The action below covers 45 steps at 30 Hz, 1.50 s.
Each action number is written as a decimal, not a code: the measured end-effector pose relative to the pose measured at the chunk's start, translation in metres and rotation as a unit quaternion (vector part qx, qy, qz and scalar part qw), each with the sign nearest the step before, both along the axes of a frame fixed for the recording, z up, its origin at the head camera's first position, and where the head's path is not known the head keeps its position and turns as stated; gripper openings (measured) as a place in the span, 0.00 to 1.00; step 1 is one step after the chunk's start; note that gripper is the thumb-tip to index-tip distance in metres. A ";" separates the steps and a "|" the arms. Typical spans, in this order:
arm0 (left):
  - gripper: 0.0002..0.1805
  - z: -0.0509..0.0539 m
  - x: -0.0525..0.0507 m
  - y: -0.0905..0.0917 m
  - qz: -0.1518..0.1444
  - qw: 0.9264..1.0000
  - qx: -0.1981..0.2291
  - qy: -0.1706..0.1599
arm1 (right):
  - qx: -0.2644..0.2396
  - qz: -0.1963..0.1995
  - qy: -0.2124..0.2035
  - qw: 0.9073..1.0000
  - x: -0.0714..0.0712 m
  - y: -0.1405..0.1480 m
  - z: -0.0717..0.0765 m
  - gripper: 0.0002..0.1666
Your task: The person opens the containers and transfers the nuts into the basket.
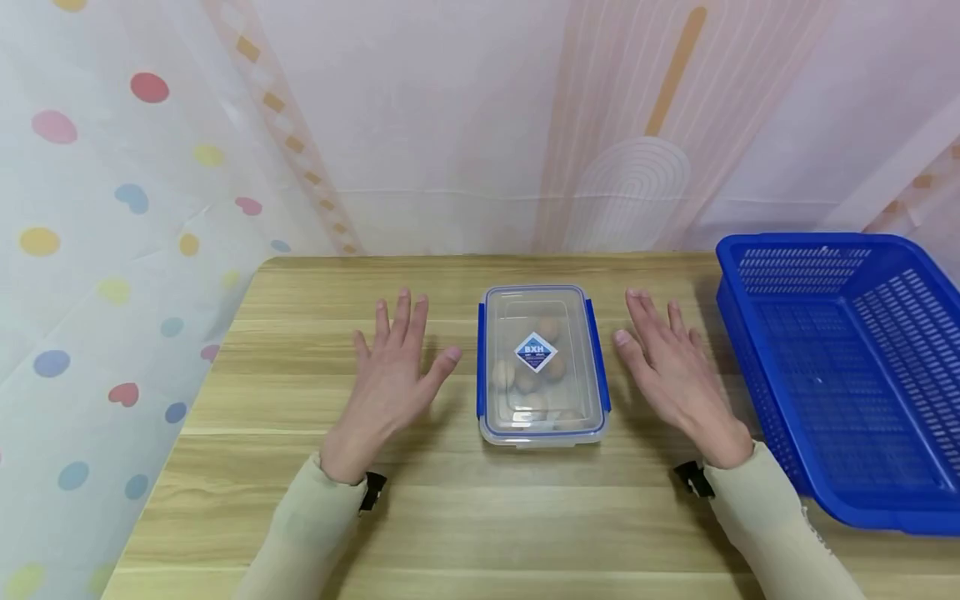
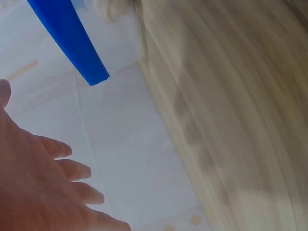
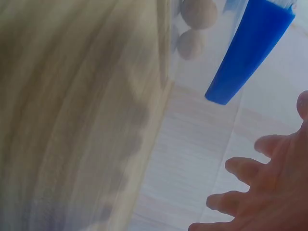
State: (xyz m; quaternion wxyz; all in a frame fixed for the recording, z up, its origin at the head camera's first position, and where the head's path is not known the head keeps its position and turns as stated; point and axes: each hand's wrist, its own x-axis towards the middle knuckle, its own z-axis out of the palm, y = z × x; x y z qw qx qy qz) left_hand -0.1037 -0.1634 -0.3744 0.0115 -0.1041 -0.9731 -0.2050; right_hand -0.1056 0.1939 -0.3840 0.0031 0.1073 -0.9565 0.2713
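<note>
A clear lidded container [image 1: 536, 400] with blue side clips stands on the wooden table, several round brownish items [image 1: 527, 379] showing through its lid. To its left is the left hand [image 1: 392, 375], fingers spread and touching nothing. The right hand [image 1: 675, 371] is on the other side, also with fingers extended and holding nothing. In the left wrist view, the left hand [image 2: 43, 178] is beside a blue clip [image 2: 77, 43]. The right wrist view has the right hand [image 3: 269, 187] near the other blue clip [image 3: 248, 53], with round items [image 3: 198, 13] behind the clear wall.
A blue perforated basket [image 1: 810, 450] stands at the right side of the wooden table [image 1: 525, 533], close to the right forearm. Behind the table hangs a light patterned cloth [image 1: 450, 125], which also covers the left side with coloured dots.
</note>
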 end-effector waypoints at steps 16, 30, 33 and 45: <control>0.52 -0.001 0.007 0.024 -0.030 0.998 0.054 -0.012 | -0.095 0.044 -0.024 0.994 0.008 -0.013 -0.006 0.40; 0.49 -0.013 0.004 0.040 -0.067 0.989 0.111 -0.065 | -0.155 0.052 -0.106 0.981 0.007 -0.020 -0.010 0.39; 0.49 -0.015 0.003 0.042 -0.068 0.988 0.113 -0.074 | -0.168 0.048 -0.118 0.978 0.006 -0.021 -0.012 0.39; 0.48 -0.017 0.002 0.047 -0.074 0.987 0.107 -0.097 | -0.198 0.037 -0.102 0.974 0.005 -0.023 -0.015 0.35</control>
